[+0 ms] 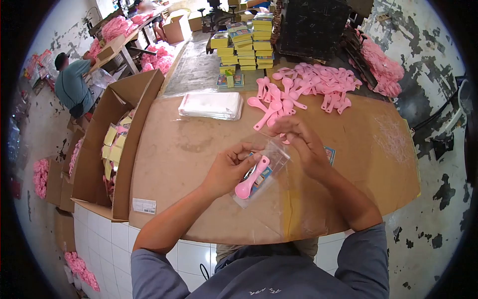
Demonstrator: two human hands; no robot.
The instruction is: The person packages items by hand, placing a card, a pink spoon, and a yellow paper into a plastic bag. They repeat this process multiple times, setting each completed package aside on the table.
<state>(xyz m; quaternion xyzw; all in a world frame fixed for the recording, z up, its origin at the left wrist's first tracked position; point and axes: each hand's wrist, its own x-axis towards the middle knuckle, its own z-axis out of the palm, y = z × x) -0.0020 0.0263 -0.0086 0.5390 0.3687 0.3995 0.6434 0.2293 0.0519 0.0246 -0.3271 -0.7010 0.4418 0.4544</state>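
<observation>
Grey sleeves (358, 259): nearest the lens, at the lower edge of the view; both forearms reach forward from them over the surface.
Brown cardboard-covered surface (189, 149): fills the middle of the view and rests on a white-tiled base (99, 234).
Open cardboard box (124, 99): stands against the left edge of the surface with its flaps up; yellow packets (112, 144) are stacked inside.
Heap of loose pink plastic spoons (308, 84): far right part of the surface, beyond both hands.
Stacks of yellow-and-blue packs (246, 42): far end, behind the heap and to its left.
Second person (72, 87): far left, in a teal shirt, back turned, at another bench.
Pile of flat clear bags (211, 104): left of the heap, well apart from the hands.
Right hand (303, 147): fingers drawn narrow, pinching the upper edge of the clear plastic bag (278, 152).
Left hand (231, 169): closed on the bag's left side and on the pink plastic spoon (251, 179), thumb against the handle.
Clear plastic bag: held between both hands, above the middle of the surface, mouth toward the right hand.
Pink plastic spoon: tilted, bowl toward the camera, against the bag; whether it is inside cannot be told.
Printed card (264, 177): inside the bag, under the spoon.
Loose printed card (329, 155): flat on the surface, just beside the right wrist.
</observation>
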